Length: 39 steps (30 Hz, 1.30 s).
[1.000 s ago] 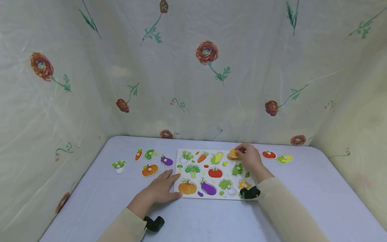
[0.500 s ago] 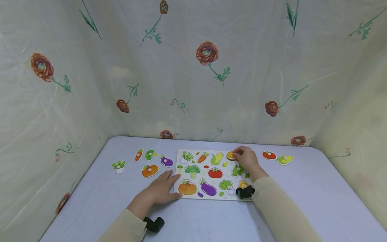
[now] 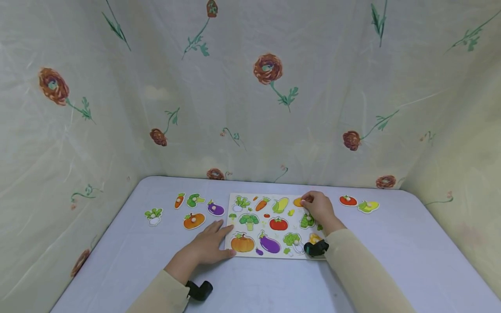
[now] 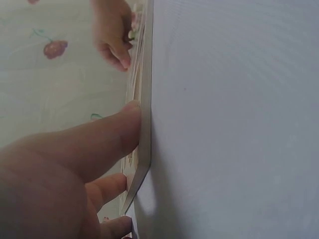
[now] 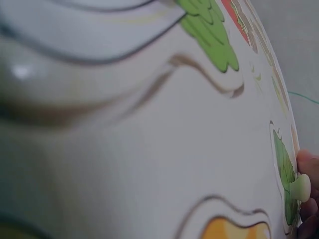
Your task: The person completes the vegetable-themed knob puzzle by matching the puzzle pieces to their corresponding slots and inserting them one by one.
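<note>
In the head view, my right hand (image 3: pixel 321 209) pinches a yellow-orange puzzle piece (image 3: pixel 298 202) at the far right of a vegetable board (image 3: pixel 293 224). The piece lies at its matching picture; the fingers cover part of it, so I cannot tell whether it sits flush. My left hand (image 3: pixel 209 244) rests at the board's near left corner, fingers spread on the left side and thumb on the front edge. The left wrist view shows that thumb (image 4: pixel 124 124) against the board's edge. In the right wrist view, fingertips (image 5: pixel 308 163) appear beside a green leafy piece with a pale knob (image 5: pixel 300 188).
Left of the board lie loose knobbed pieces: carrot (image 3: pixel 179 200), broccoli (image 3: pixel 195 200), eggplant (image 3: pixel 216 209), pumpkin (image 3: pixel 194 221) and bok choy (image 3: pixel 154 216). To the right are tomato (image 3: pixel 348 200) and corn (image 3: pixel 369 206) pieces. A floral curtain (image 3: pixel 313 108) closes off the back.
My right hand has moved slightly left and down with the yellow-orange piece, lowering it onto the matching picture. The left hand stays in place.
</note>
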Each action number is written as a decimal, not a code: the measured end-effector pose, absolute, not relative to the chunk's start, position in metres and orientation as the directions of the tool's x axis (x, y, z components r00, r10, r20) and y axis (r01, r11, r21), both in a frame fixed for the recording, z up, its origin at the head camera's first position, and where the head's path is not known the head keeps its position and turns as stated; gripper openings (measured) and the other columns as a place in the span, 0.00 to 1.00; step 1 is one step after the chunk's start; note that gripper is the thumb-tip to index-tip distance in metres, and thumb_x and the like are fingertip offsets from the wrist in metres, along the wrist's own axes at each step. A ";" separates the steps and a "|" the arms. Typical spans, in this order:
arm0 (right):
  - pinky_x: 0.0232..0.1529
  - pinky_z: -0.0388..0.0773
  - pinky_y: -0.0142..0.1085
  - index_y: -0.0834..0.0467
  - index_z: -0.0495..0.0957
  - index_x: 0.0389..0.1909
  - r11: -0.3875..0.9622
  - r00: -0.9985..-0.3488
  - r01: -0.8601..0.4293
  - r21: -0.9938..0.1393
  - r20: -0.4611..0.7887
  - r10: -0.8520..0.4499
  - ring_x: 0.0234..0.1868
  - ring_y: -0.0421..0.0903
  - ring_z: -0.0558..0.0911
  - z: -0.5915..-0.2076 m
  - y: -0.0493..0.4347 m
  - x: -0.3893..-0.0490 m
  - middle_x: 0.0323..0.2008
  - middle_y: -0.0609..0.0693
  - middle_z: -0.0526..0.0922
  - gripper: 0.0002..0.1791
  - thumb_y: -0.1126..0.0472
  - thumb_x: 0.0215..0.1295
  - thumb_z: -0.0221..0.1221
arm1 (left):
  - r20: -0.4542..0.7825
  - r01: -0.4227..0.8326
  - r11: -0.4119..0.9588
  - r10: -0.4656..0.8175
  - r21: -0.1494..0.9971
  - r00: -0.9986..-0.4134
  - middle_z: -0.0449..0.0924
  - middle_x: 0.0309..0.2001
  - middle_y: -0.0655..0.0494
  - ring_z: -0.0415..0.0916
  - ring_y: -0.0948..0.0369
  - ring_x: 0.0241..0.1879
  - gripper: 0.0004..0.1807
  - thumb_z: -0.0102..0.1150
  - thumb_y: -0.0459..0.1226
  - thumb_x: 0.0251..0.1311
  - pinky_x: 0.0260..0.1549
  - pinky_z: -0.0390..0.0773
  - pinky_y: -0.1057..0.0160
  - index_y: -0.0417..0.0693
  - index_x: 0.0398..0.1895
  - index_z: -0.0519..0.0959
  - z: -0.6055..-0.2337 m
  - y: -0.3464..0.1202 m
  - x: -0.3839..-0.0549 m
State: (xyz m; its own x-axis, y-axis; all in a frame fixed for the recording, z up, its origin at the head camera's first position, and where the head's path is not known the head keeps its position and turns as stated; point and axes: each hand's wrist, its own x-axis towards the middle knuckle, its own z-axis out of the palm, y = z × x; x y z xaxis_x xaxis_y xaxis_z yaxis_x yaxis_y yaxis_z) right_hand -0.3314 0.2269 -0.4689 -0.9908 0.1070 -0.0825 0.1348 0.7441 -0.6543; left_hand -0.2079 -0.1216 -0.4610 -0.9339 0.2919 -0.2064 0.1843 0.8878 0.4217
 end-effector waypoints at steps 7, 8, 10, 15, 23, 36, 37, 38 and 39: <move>0.38 0.72 0.35 0.59 0.80 0.47 0.746 -0.990 0.142 -0.651 -0.091 0.109 0.39 0.49 0.75 -0.468 0.226 -0.330 0.42 0.56 0.80 0.11 0.57 0.70 0.60 | -0.211 0.176 0.887 0.287 0.426 -0.935 0.50 0.80 0.47 0.46 0.46 0.79 0.43 0.65 0.59 0.56 0.72 0.57 0.35 0.61 0.75 0.63 -0.460 -0.121 -0.207; 0.38 0.72 0.35 0.59 0.80 0.47 0.745 -0.989 0.146 -0.651 -0.095 0.110 0.39 0.49 0.75 -0.467 0.226 -0.330 0.42 0.56 0.80 0.11 0.57 0.70 0.60 | -0.211 0.176 0.888 0.286 0.426 -0.935 0.50 0.80 0.47 0.46 0.46 0.79 0.43 0.65 0.58 0.56 0.72 0.57 0.35 0.61 0.75 0.63 -0.459 -0.121 -0.207; 0.38 0.72 0.35 0.59 0.80 0.47 0.742 -0.988 0.154 -0.653 -0.106 0.112 0.39 0.49 0.75 -0.467 0.226 -0.329 0.42 0.56 0.80 0.11 0.57 0.71 0.60 | -0.211 0.176 0.888 0.287 0.424 -0.934 0.50 0.80 0.48 0.45 0.46 0.79 0.43 0.65 0.58 0.57 0.72 0.57 0.35 0.61 0.75 0.63 -0.459 -0.121 -0.206; 0.41 0.73 0.36 0.59 0.79 0.48 0.740 -0.987 0.161 -0.653 -0.122 0.107 0.41 0.50 0.75 -0.466 0.227 -0.330 0.44 0.56 0.80 0.12 0.57 0.70 0.60 | -0.206 0.183 0.886 0.292 0.426 -0.934 0.51 0.79 0.47 0.46 0.46 0.79 0.43 0.65 0.58 0.56 0.71 0.58 0.35 0.60 0.75 0.63 -0.458 -0.121 -0.206; 0.47 0.75 0.38 0.59 0.78 0.54 0.729 -0.984 0.170 -0.663 -0.157 0.086 0.45 0.51 0.76 -0.460 0.229 -0.330 0.50 0.58 0.80 0.16 0.57 0.70 0.60 | -0.204 0.180 0.885 0.289 0.429 -0.935 0.51 0.79 0.47 0.46 0.46 0.79 0.43 0.65 0.58 0.56 0.71 0.58 0.35 0.59 0.75 0.63 -0.458 -0.121 -0.206; 0.50 0.75 0.44 0.61 0.77 0.57 0.770 -0.994 0.104 -0.630 -0.092 0.060 0.49 0.55 0.74 -0.432 0.238 -0.313 0.52 0.62 0.77 0.19 0.56 0.70 0.60 | -0.205 0.180 0.889 0.286 0.420 -0.936 0.51 0.79 0.47 0.46 0.46 0.79 0.43 0.65 0.58 0.57 0.72 0.57 0.36 0.59 0.75 0.63 -0.460 -0.121 -0.207; 0.49 0.76 0.44 0.62 0.77 0.57 0.773 -0.996 0.087 -0.628 -0.074 0.052 0.49 0.55 0.74 -0.430 0.239 -0.311 0.52 0.62 0.78 0.19 0.57 0.70 0.60 | -0.205 0.180 0.890 0.286 0.420 -0.936 0.51 0.79 0.47 0.46 0.46 0.79 0.43 0.65 0.58 0.57 0.72 0.57 0.36 0.59 0.75 0.63 -0.460 -0.121 -0.207; 0.49 0.76 0.44 0.62 0.77 0.57 0.777 -0.997 0.073 -0.625 -0.059 0.047 0.48 0.56 0.74 -0.427 0.241 -0.310 0.52 0.62 0.78 0.18 0.57 0.70 0.60 | -0.204 0.180 0.889 0.286 0.420 -0.936 0.51 0.79 0.47 0.46 0.46 0.79 0.43 0.65 0.57 0.57 0.72 0.58 0.36 0.59 0.75 0.63 -0.460 -0.121 -0.207; 0.49 0.76 0.44 0.62 0.77 0.56 0.779 -0.998 0.064 -0.623 -0.049 0.043 0.49 0.56 0.74 -0.425 0.242 -0.309 0.52 0.62 0.78 0.18 0.57 0.70 0.60 | -0.203 0.181 0.889 0.287 0.421 -0.936 0.51 0.79 0.46 0.46 0.46 0.79 0.43 0.65 0.57 0.56 0.72 0.58 0.35 0.59 0.75 0.63 -0.460 -0.121 -0.207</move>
State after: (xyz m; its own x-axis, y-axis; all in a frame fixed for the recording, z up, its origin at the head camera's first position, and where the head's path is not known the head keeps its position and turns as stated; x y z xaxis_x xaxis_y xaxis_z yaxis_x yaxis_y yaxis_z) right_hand -0.3090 0.2424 -0.4254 -0.9979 0.0425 -0.0494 0.0641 0.7793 -0.6233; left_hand -0.2067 -0.1207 -0.4597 -0.9363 0.2865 -0.2031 0.1806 0.8888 0.4213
